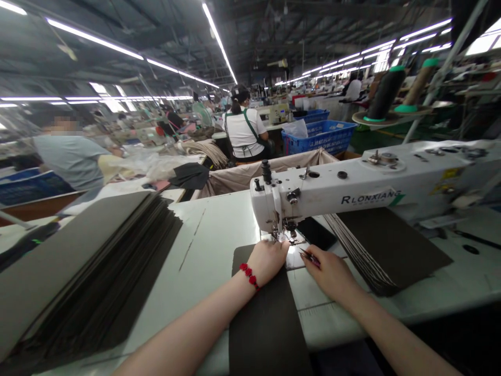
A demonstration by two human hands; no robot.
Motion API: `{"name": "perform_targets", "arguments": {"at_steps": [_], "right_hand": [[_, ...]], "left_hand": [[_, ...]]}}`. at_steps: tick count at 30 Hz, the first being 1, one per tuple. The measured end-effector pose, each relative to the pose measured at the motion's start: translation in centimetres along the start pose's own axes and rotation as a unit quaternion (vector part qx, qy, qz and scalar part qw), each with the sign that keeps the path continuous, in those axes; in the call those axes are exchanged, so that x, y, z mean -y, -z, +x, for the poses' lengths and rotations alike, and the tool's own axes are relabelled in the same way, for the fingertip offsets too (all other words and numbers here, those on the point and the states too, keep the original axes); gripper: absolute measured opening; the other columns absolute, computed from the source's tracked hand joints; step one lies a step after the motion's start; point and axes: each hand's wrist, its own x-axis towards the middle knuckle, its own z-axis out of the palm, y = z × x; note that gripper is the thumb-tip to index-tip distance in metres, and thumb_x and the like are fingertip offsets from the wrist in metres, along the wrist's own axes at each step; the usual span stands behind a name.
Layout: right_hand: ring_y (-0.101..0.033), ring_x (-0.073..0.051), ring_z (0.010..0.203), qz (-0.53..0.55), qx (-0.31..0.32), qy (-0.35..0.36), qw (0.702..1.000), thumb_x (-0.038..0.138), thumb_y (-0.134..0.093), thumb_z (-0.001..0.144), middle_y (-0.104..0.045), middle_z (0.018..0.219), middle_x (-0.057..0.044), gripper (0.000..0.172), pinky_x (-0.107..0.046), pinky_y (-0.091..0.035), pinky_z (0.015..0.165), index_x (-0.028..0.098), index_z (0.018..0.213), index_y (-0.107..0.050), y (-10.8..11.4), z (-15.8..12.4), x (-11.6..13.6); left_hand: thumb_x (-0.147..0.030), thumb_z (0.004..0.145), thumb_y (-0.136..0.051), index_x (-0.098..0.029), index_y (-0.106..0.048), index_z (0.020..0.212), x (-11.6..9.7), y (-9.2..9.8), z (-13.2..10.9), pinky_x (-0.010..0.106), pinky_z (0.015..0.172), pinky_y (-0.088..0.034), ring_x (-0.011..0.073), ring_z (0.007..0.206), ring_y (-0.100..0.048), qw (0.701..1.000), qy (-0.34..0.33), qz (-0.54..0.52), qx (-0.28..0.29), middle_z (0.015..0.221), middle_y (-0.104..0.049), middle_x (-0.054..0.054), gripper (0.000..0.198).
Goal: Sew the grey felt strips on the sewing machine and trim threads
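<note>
A dark grey-brown fabric panel (266, 329) lies lengthwise on the sewing table, its far end by the needle of a white sewing machine (313, 190). My left hand (268, 259), with a red bracelet at the wrist, is closed on the panel's far right edge. Its bent fingertips are beside the lit presser foot (291, 240) and partly hidden. Just right of the needle, my right hand (329, 267) grips small thread snips (311, 257), their points towards the foot. Most of the snips' handle is inside my fingers.
Leaning dark panels (113, 266) fill the left side of the table. Another panel stack (391, 245) lies under the machine arm, near a black phone (318, 232). Thread cones (387, 94) stand at right. Beyond are blue crates (319, 138) and co-workers (245, 128).
</note>
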Motion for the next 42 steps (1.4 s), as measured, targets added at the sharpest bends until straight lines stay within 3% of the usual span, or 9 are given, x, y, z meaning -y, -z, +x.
{"name": "perform_targets", "arguments": {"at_steps": [9, 18, 22, 24, 26, 28, 32, 34, 42], "right_hand": [[-0.067, -0.022, 0.076, -0.122, 0.073, 0.017, 0.990, 0.039, -0.042, 0.096, -0.070, 0.084, -0.007, 0.025, -0.027, -0.034, 0.055, 0.018, 0.093, -0.054, -0.2, 1.9, 2.5], [-0.067, -0.024, 0.077, -0.138, 0.073, 0.018, 0.988, 0.035, -0.040, 0.096, -0.069, 0.085, -0.012, 0.027, -0.028, -0.040, 0.061, 0.015, 0.097, -0.058, -2.7, 4.4, 5.3], [-0.067, -0.023, 0.075, -0.134, 0.078, 0.035, 0.987, 0.034, -0.038, 0.097, -0.070, 0.083, -0.010, 0.027, -0.028, -0.039, 0.060, 0.017, 0.096, -0.059, -1.9, 4.3, 5.0], [-0.067, -0.022, 0.075, -0.129, 0.080, 0.045, 0.987, 0.041, -0.042, 0.096, -0.070, 0.082, -0.007, 0.028, -0.027, -0.039, 0.059, 0.019, 0.098, -0.059, -1.2, 3.6, 4.3], [-0.067, -0.021, 0.076, -0.103, 0.082, 0.065, 0.989, 0.047, -0.047, 0.092, -0.071, 0.084, -0.003, 0.031, -0.026, -0.039, 0.060, 0.021, 0.105, -0.058, -0.8, 2.6, 3.5], [-0.067, -0.020, 0.081, -0.068, 0.087, 0.101, 0.989, 0.046, -0.051, 0.091, -0.072, 0.089, -0.001, 0.033, -0.026, -0.041, 0.064, 0.026, 0.116, -0.057, -0.9, 1.7, 2.8], [-0.067, -0.022, 0.092, -0.058, 0.102, 0.152, 0.981, 0.035, -0.055, 0.087, -0.072, 0.104, 0.000, 0.043, -0.029, -0.042, 0.072, 0.038, 0.131, -0.052, -1.9, 0.8, 2.1], [-0.067, -0.023, 0.093, -0.060, 0.106, 0.154, 0.981, 0.033, -0.055, 0.087, -0.071, 0.107, 0.000, 0.046, -0.030, -0.043, 0.073, 0.038, 0.132, -0.051, -2.2, 0.7, 2.1], [-0.066, -0.024, 0.096, -0.073, 0.099, 0.151, 0.981, 0.028, -0.055, 0.085, -0.070, 0.112, -0.001, 0.053, -0.032, -0.045, 0.073, 0.034, 0.137, -0.047, -2.2, 0.8, 2.1]], "left_hand": [[-0.029, 0.095, -0.042, -0.019, -0.056, 0.094, 1.3, 1.3, -4.4, 0.024, 0.063, -0.046, 0.0144, 0.067, -0.060, 0.964, 0.098, -0.234, -0.085, 0.077, -0.063, 0.000, 0.017], [-0.033, 0.092, -0.049, -0.017, -0.060, 0.092, 1.6, 0.6, -3.4, 0.024, 0.063, -0.045, 0.0139, 0.066, -0.058, 0.907, 0.139, -0.381, -0.116, 0.073, -0.064, 0.000, 0.019], [-0.035, 0.093, -0.050, -0.017, -0.060, 0.091, 1.9, 3.4, -4.6, 0.024, 0.065, -0.047, 0.0138, 0.069, -0.061, 0.891, 0.151, -0.410, -0.124, 0.077, -0.067, 0.002, 0.021], [-0.039, 0.092, -0.052, -0.017, -0.063, 0.090, 2.4, 6.3, -7.0, 0.023, 0.063, -0.048, 0.0134, 0.066, -0.062, 0.884, 0.137, -0.447, -0.018, 0.081, -0.070, 0.003, 0.025], [-0.044, 0.090, -0.055, -0.017, -0.070, 0.094, 2.9, 9.0, -10.1, 0.023, 0.054, -0.049, 0.0149, 0.059, -0.063, 0.815, 0.069, -0.486, 0.306, 0.077, -0.072, 0.005, 0.031], [-0.045, 0.093, -0.051, -0.019, -0.070, 0.107, 3.5, 10.7, -12.7, 0.025, 0.057, -0.052, 0.0168, 0.063, -0.067, 0.777, 0.052, -0.462, 0.424, 0.082, -0.073, 0.005, 0.035], [-0.040, 0.097, -0.045, -0.028, -0.061, 0.121, 4.4, 8.9, -14.4, 0.036, 0.098, -0.047, 0.0218, 0.112, -0.059, 0.945, 0.122, -0.284, 0.108, 0.122, -0.063, 0.004, 0.032], [-0.038, 0.095, -0.049, -0.032, -0.049, 0.135, 4.6, 6.7, -13.9, 0.042, 0.107, -0.039, 0.0239, 0.128, -0.046, 0.972, 0.120, -0.200, 0.001, 0.141, -0.047, 0.004, 0.040], [-0.032, 0.095, -0.050, -0.033, -0.047, 0.137, 3.7, 2.9, -13.0, 0.044, 0.110, -0.038, 0.0250, 0.135, -0.034, 0.988, 0.074, -0.123, -0.048, 0.151, -0.033, 0.002, 0.042]]}}
